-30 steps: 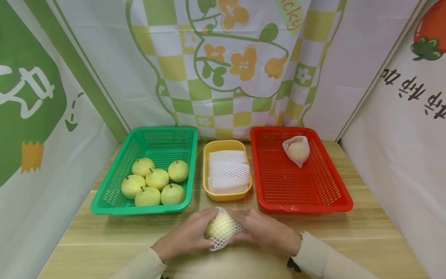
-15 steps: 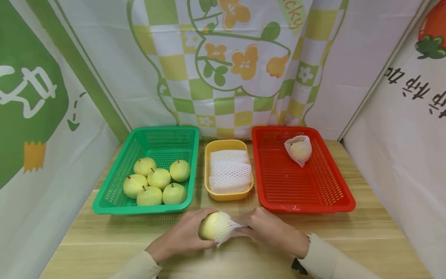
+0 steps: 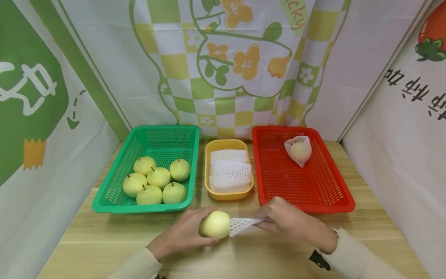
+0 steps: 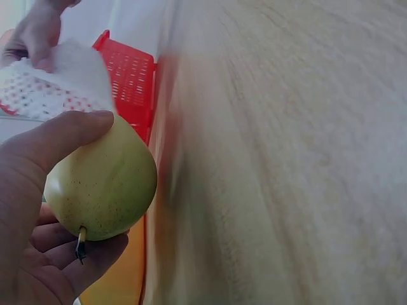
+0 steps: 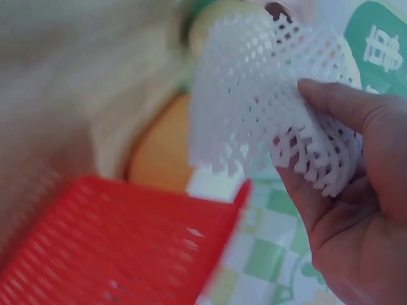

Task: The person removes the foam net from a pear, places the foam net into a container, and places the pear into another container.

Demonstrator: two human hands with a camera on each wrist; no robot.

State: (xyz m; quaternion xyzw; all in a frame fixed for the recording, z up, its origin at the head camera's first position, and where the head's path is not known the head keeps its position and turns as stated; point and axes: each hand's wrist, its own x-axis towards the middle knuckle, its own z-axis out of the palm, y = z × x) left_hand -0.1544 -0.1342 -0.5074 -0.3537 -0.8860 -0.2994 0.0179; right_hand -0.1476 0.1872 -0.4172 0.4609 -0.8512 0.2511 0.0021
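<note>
A bare yellow-green pear [image 3: 216,225] is held above the table by my left hand [image 3: 186,233], thumb on one side and fingers around the other. In the left wrist view the pear [image 4: 105,181] shows its dark stem. My right hand [image 3: 287,223] pinches a white foam net sleeve [image 3: 244,225], which stretches out toward the pear. Seen from the right wrist, the net sleeve [image 5: 267,95] hangs flattened between thumb and fingers. Whether the sleeve's far edge still touches the pear I cannot tell.
A green basket [image 3: 104,195] with several pears stands left. A yellow tray [image 3: 228,197] in the middle holds more foam nets [image 3: 230,174]. The red basket [image 3: 256,166] at right contains one net-wrapped pear [image 3: 299,151]. Printed curtains stand behind.
The net sleeve, earlier around the pear, has been pulled off to the right by my right hand. My left hand keeps hold of the pear in nearly the same spot.
</note>
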